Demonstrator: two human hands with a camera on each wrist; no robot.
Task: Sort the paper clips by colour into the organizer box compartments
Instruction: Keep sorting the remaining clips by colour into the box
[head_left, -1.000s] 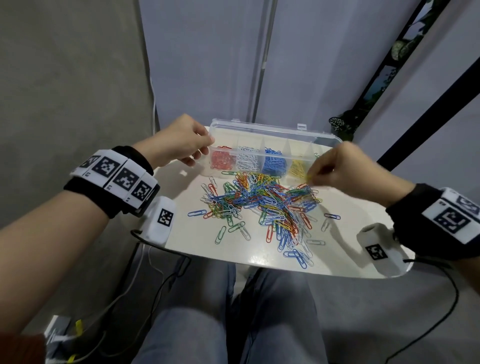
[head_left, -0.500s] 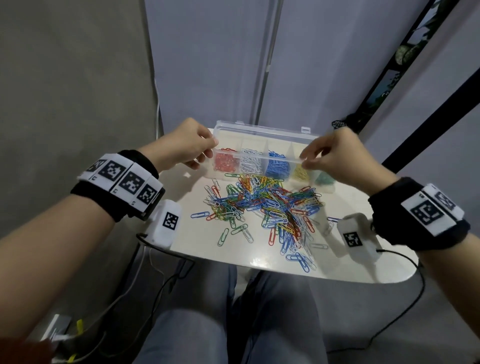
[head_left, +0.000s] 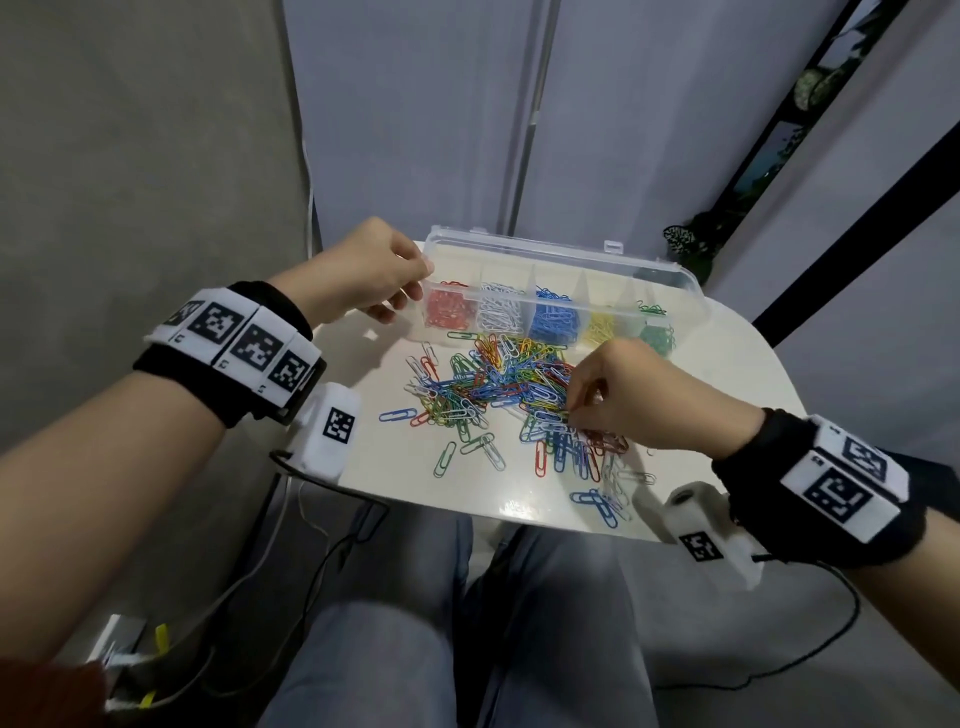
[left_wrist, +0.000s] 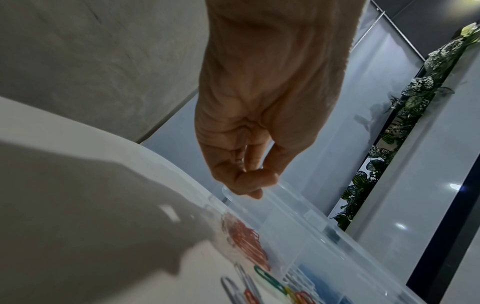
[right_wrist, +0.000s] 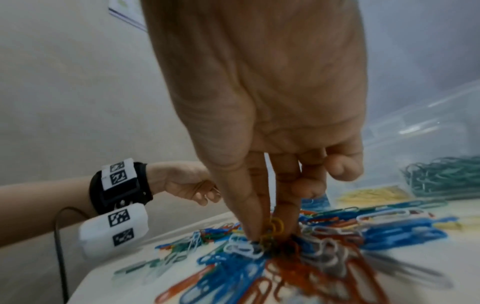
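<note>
Clips: our loose heap of coloured wire paper clips (head_left: 498, 395) lies on the white table (head_left: 737, 374); light, springy, they tangle.
Right hand (head_left: 631, 395): grip pinching a yellow clip (right_wrist: 275, 226) from the heap.
Left hand (head_left: 363, 275): fingers curled on the clear plastic organizer box (head_left: 644, 270) corner.

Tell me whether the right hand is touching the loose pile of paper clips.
Touching. The right wrist view shows the right hand with fingertips pushed into the loose pile, pinching a yellow clip.

Clear plastic organizer box (head_left: 550, 270), glossy table (head_left: 737, 395).
</note>
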